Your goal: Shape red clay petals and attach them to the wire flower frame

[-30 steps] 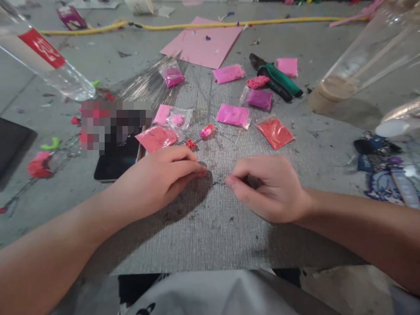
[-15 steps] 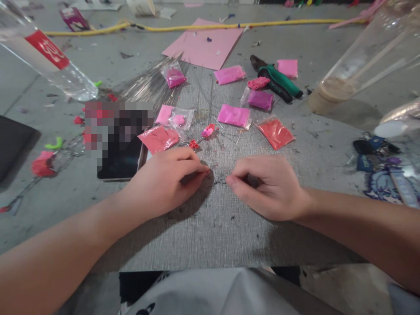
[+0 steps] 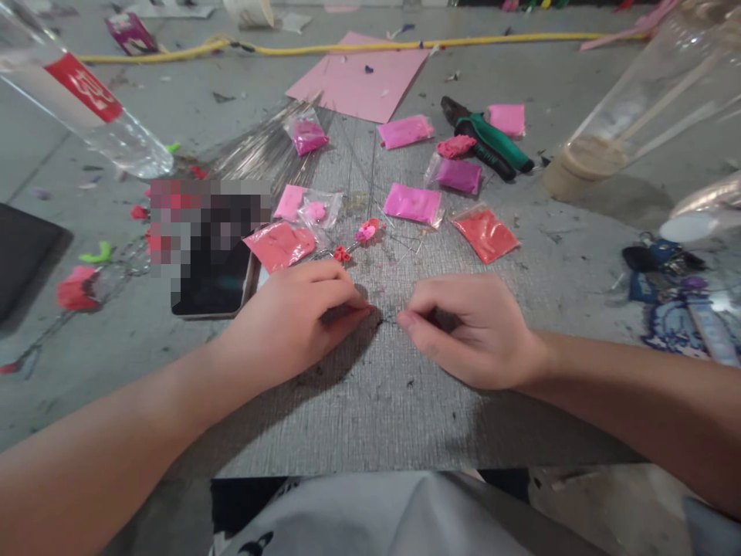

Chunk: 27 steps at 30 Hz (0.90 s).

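My left hand (image 3: 312, 313) is closed in a pinch low over the table, thumb and forefinger together. A hint of red shows at its fingertips; what it holds is too small to make out. Facing it across a small gap, my right hand (image 3: 472, 328) is curled, with thumb and forefinger pinched on a thin dark wire (image 3: 389, 321) that points toward the left fingertips. Just beyond the hands lie a small pink and red clay flower piece (image 3: 367, 230) and a red clay bit (image 3: 341, 253). A red clay packet (image 3: 281, 245) is just past my left hand.
A phone (image 3: 214, 270) lies left of my left hand. Farther back are several clay packets (image 3: 412, 203), loose wires (image 3: 260, 147), green-handled pliers (image 3: 492, 143) and pink paper (image 3: 364, 77). Bottles (image 3: 133, 143) and a plastic cup (image 3: 590, 162) flank the area; keys (image 3: 660, 266) lie right.
My left fingertips have shifted slightly right and down, toward my right hand, narrowing the gap. My right hand has hardly moved, and the things on the table are unchanged.
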Motion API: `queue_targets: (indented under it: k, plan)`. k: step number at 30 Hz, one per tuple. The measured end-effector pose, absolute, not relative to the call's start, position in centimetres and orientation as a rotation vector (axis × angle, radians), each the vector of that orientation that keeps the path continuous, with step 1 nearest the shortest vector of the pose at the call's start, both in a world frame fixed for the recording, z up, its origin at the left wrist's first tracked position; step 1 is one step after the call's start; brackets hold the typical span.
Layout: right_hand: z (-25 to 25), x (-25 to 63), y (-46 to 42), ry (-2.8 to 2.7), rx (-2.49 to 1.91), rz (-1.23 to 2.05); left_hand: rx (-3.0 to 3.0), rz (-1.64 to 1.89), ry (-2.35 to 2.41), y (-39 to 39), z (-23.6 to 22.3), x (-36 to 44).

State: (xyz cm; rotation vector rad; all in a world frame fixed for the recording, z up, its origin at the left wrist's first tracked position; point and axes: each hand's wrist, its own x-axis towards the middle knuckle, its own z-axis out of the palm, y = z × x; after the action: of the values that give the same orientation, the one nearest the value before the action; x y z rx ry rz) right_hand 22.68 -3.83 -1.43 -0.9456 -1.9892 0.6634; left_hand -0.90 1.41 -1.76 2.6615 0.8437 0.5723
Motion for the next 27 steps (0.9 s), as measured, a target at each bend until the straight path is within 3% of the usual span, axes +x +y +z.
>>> queue_targets:
  k: [11, 27]
  plan:
    - [-1.5, 22.8, -3.8, -1.989, -0.941, 0.689, 2.612, 0.345, 0.964, 0.8, -0.4, -1.5]
    - [-1.9, 22.1, -4.1, -2.075, -0.913, 0.526, 2.016, 0.652, 1.073, -1.5, 1.3, 0.2]
